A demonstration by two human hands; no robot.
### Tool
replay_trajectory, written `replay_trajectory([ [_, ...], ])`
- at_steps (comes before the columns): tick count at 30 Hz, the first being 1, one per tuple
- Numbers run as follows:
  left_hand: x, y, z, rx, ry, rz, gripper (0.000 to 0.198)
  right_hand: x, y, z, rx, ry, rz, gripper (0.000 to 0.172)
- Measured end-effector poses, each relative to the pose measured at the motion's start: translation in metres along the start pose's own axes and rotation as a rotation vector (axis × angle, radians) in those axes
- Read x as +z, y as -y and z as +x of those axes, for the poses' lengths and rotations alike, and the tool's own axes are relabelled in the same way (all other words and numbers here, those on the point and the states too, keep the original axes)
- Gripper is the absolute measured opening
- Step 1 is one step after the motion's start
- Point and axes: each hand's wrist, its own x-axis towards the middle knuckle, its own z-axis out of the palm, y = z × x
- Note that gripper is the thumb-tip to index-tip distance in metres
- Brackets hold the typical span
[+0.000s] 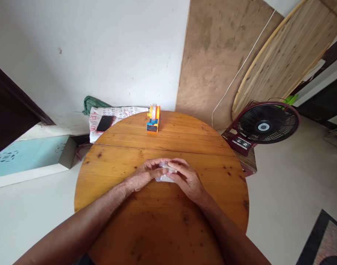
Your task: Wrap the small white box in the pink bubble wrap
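Note:
A small whitish packet in clear, shiny plastic is held between both hands over the middle of the round wooden table. My left hand grips its left side, the thumb lying across the front. From the right, my right hand closes on it with thumb and fingers. The fingers cover much of the packet, so its exact kind cannot be made out. Farther back on the table stands an orange and blue tape dispenser, apart from both hands.
Behind the table's left rear edge, a dark phone lies on a printed white sack, beside a green bag. A dark red fan stands to the right. A white cable hangs along the board on the wall.

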Motion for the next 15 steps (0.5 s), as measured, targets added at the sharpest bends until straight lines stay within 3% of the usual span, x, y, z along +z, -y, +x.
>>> replay_trajectory([
  [15, 0.002, -0.014, -0.002, -0.091, 0.033, -0.203, 0.041, -0.007, 0.008, -0.01, -0.081, 0.087, -0.334, 0.041],
])
